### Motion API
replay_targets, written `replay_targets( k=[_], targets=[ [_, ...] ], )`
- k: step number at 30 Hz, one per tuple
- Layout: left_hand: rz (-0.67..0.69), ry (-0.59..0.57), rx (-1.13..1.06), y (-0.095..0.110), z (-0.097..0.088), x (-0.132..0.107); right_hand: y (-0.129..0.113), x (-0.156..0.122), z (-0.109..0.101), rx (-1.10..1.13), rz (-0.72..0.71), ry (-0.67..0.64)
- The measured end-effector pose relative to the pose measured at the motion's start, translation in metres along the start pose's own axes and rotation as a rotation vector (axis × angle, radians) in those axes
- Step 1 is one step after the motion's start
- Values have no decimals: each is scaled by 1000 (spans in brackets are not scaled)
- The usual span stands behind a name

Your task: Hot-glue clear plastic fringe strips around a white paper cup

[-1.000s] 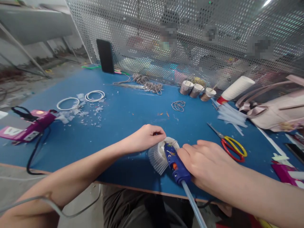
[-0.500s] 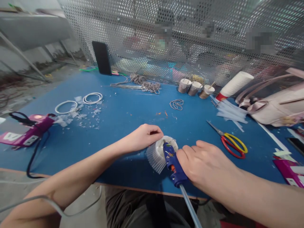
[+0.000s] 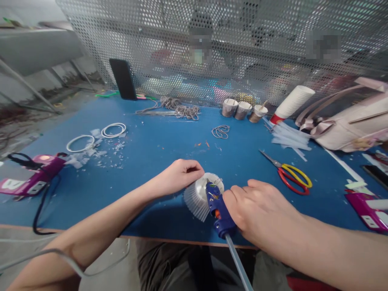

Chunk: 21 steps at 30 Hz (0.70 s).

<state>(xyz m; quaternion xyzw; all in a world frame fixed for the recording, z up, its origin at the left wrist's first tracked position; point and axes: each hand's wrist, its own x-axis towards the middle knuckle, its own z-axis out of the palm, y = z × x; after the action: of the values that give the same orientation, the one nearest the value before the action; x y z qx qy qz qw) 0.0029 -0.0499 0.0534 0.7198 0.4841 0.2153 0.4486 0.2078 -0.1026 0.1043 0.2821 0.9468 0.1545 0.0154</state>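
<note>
While we lean over the blue worktop (image 3: 145, 149), a pink device (image 3: 33, 180) and two white rings (image 3: 113, 130) lie far to the left, well apart from our hands. Our left hand (image 3: 178, 176) comes in from the left, its grip pinched on the upper rim of a white pleated cup (image 3: 195, 200). The cup lies tilted on its side near the worktop's front edge, between our two hands. Just right of it is the blue glue gun (image 3: 218, 208). Its long axis runs from the front edge up and leftward, and its nozzle touches the cup's top. A glue stick (image 3: 238, 262) trails out of its back toward us. Our right hand (image 3: 260, 210) has its grip closed around the gun's handle, just beside the cup, so only the left hand touches the cup itself. Red and yellow scissors (image 3: 292, 178) lie further right, untouched.

Against the earlier frames, everything on the worktop sits further left in view, which suggests that our head has turned rightward. Both hands, the gun and the cup keep the same pose toward one another.
</note>
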Motion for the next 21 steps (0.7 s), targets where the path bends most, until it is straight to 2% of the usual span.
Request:
replay_targets(
  k=[6, 10, 15, 21],
  targets=[
    [11, 18, 53, 6, 1, 0, 11, -19, -10, 250, 73, -6],
    [45, 11, 196, 16, 1, 3, 19, -38, -12, 397, 124, -11],
    [107, 18, 401, 19, 2, 7, 26, -57, -5, 520, 199, 55],
    [8, 22, 501, 22, 4, 6, 31, -73, 10, 581, 264, 104]
  ],
)
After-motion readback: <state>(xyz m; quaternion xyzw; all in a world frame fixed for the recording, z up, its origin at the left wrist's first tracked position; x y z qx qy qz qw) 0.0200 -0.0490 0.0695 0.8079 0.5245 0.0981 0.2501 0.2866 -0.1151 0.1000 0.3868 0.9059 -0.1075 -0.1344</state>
